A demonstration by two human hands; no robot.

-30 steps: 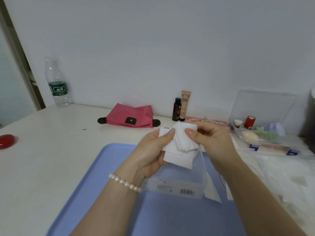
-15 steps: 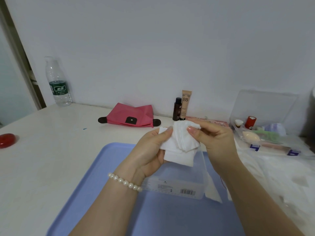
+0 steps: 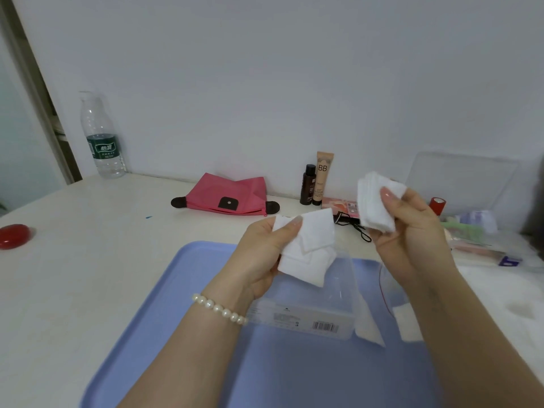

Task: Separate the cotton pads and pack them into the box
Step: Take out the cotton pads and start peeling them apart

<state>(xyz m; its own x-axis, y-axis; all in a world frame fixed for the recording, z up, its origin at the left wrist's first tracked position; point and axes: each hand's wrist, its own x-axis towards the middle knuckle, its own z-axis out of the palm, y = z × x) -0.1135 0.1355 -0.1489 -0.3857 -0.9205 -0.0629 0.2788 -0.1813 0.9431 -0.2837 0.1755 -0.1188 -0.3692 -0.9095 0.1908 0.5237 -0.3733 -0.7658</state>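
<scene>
My left hand [image 3: 262,251] holds a loose stack of white cotton pads [image 3: 309,248], thumb pressed on top. Up and to the right, my right hand [image 3: 412,231] pinches a separate bunch of cotton pads [image 3: 375,201]. The two bunches are apart. Below my hands a clear plastic box [image 3: 306,319] with a barcode label lies on the blue tray [image 3: 182,304]. More white pads [image 3: 371,325] lie on the tray right of the box.
At the back stand a water bottle [image 3: 101,136], a pink pouch [image 3: 226,195], a dark bottle [image 3: 308,184] and a BB tube [image 3: 323,176]. A clear organiser [image 3: 471,207] with small items sits far right. A red object [image 3: 13,235] lies at left.
The single bundle held by both hands has split. My right hand has pulled a bunch of pads up and to the right, while my left hand keeps the rest.
</scene>
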